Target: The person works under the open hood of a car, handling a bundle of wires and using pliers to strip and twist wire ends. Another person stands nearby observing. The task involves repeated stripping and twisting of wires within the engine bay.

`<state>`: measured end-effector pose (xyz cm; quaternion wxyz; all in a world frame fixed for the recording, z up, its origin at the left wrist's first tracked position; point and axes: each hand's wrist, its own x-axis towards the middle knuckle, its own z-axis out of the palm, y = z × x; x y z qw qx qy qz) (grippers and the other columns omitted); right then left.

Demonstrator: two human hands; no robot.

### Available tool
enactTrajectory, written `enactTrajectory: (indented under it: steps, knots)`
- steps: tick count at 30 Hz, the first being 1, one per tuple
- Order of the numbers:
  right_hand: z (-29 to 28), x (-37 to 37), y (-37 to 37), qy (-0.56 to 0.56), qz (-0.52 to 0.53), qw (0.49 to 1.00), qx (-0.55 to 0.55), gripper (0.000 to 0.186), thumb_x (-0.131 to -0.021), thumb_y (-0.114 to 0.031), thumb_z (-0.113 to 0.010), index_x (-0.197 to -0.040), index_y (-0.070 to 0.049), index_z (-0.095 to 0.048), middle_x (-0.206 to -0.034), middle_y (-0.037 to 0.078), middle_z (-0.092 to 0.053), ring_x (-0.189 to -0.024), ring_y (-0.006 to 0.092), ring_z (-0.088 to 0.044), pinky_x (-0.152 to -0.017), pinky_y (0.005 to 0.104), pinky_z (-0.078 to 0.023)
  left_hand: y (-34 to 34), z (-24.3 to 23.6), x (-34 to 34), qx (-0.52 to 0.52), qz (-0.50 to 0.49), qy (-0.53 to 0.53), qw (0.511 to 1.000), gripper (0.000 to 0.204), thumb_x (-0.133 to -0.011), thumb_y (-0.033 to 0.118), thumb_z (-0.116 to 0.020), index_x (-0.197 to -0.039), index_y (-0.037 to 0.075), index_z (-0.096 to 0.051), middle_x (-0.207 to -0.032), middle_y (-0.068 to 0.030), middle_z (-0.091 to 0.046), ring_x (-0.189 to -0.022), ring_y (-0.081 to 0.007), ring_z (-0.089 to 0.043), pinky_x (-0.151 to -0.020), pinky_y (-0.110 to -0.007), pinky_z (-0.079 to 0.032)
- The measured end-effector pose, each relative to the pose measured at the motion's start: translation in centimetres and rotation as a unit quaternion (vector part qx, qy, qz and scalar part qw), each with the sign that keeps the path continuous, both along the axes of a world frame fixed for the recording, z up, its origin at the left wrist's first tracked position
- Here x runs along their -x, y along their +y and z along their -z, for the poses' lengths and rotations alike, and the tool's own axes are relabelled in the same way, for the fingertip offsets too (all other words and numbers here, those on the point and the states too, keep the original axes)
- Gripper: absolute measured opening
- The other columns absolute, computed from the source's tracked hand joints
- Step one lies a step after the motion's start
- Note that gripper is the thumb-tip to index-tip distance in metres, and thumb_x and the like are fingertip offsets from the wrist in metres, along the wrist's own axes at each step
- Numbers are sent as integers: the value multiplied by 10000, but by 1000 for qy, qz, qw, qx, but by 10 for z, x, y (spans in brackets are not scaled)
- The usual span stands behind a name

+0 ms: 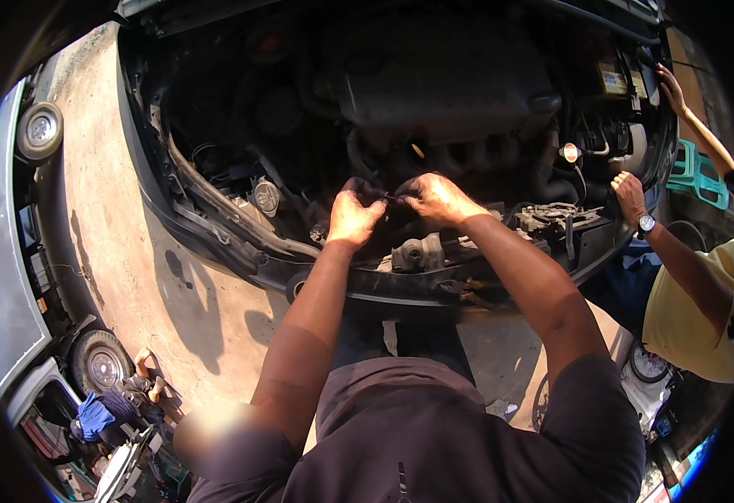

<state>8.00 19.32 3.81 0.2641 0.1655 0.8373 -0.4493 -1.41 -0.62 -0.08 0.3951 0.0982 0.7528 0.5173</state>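
My left hand (355,213) and my right hand (436,199) meet over the front of an open engine bay, fingertips pinched close together. Between them is something small, thin and dark, too shadowed to name. A black engine cover (451,96) lies beyond the hands. Just past my right hand is a yellow loop handle (418,150), like a dipstick's. A grey metal part (418,253) with a round opening sits nearer me on the front crossmember. To the left of my left hand is a round silver disc-shaped part (266,197).
At the right, a co-worker's hand (629,197) with a wristwatch rests by the car's edge; another hand (673,90) touches farther back. A battery (623,81) and teal stool (698,174) are there too. A grey vehicle (6,243) and crouching person (136,390) are left.
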Motion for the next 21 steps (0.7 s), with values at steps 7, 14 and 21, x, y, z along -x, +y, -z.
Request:
enactTrajectory:
  steps: [7, 14, 21]
  knots:
    - [-14, 3, -3, 93, -97, 982, -130, 234, -992, -190, -655, -1154, -56, -757, -1132, 177, -753, -1134, 386, -702, -992, 497, -555, 2, -3, -5, 27, 51, 45, 997, 298, -841, 94, -791, -1102, -18, -702, -994, -116, -786, -927, -183, -724, -859, -349, -564]
    - [0, -8, -9, 133, -16, 983, -124, 229, -993, -161, -658, -1186, -49, -706, -1169, 172, -728, -1145, 393, -690, -991, 503, -553, 1, -10, -1, 10, 51, -23, 998, 345, -951, 241, -775, -1181, -15, -779, -1063, -145, -808, -973, -202, -732, -901, -357, -552]
    - [16, -21, -11, 149, 28, 983, -104, 243, -959, -129, -680, -1188, -51, -701, -1165, 186, -724, -1115, 416, -694, -972, 509, -553, 8, -11, 16, 114, 136, -72, 981, 397, -1008, 331, -713, -1212, -2, -782, -1028, -103, -799, -969, -164, -681, -934, -317, -508]
